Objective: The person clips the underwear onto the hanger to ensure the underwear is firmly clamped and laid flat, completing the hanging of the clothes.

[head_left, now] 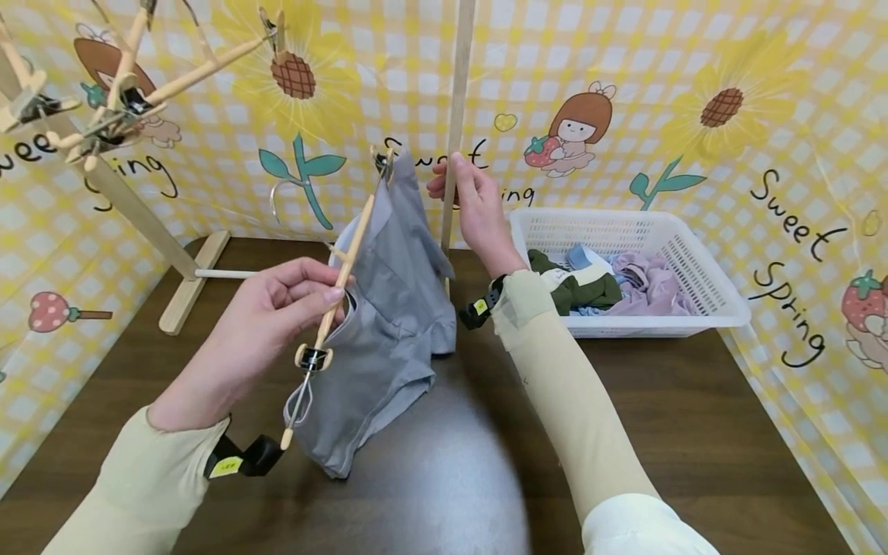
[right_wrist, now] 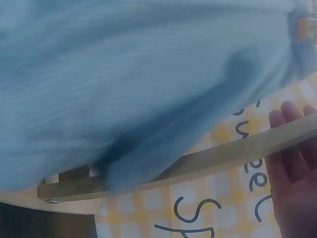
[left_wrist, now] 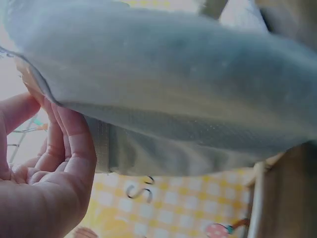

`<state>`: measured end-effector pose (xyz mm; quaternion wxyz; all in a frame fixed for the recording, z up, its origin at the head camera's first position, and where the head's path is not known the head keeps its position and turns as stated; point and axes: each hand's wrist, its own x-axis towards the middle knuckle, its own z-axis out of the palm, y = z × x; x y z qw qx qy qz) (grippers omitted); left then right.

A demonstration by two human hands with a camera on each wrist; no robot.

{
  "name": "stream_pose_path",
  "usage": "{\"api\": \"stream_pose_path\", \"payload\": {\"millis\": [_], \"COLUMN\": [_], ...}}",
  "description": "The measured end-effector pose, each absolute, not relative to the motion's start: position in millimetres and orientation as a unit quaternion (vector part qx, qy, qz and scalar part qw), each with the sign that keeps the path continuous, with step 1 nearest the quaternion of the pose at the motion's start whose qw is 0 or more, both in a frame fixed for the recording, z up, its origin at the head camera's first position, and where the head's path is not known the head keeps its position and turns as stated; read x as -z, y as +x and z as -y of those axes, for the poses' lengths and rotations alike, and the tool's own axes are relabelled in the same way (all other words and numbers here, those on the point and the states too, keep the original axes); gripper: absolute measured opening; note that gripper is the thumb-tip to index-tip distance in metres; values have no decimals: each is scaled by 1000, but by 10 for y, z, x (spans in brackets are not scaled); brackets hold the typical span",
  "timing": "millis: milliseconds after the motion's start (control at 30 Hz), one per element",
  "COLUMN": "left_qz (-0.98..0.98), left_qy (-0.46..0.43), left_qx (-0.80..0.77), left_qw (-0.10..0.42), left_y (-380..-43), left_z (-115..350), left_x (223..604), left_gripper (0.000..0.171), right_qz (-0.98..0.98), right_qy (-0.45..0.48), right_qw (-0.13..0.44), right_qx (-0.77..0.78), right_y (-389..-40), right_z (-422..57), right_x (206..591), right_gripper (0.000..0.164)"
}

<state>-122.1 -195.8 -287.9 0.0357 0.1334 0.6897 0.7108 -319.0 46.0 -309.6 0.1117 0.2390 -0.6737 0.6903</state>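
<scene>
My left hand (head_left: 287,304) pinches the wooden bar of a clip hanger (head_left: 357,239) between thumb and fingers. From the hanger's clips hangs a small grey garment (head_left: 388,331), well above the tabletop at its front. One clip (head_left: 381,160) grips it at the far end; another clip (head_left: 314,358) sits at the near end. My right hand (head_left: 479,204) holds an upright wooden post (head_left: 458,100), thumb in front and fingers behind. Grey cloth (left_wrist: 163,64) fills much of the left wrist view, and cloth (right_wrist: 124,89) covers much of the right wrist view.
At the right stands a white plastic basket (head_left: 721,308) with crumpled green, lilac and blue clothes. Several wooden clip hangers (head_left: 194,77) hang at the upper left, near a wooden stand foot (head_left: 194,281). A yellow checked cloth backdrop (head_left: 597,46) surrounds the brown table (head_left: 666,416).
</scene>
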Motion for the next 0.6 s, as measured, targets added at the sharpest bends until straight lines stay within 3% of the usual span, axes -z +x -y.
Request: {"api": "stream_pose_path", "payload": {"millis": [333, 600], "left_qz": [-663, -671], "left_qy": [147, 138], "left_qx": [-734, -729], "left_qw": [-13, -10], "left_y": [-1281, -1415], "left_z": [1897, 1830], "left_x": [2472, 2229], "left_gripper": [13, 19], "right_qz": [668, 663], "right_qy": [235, 240], "right_qw": [110, 115], "right_qx": [-697, -699], "right_y": [-3195, -3208], "right_z": [-445, -437], "right_x": [3102, 3111], "right_gripper": [48, 47]}}
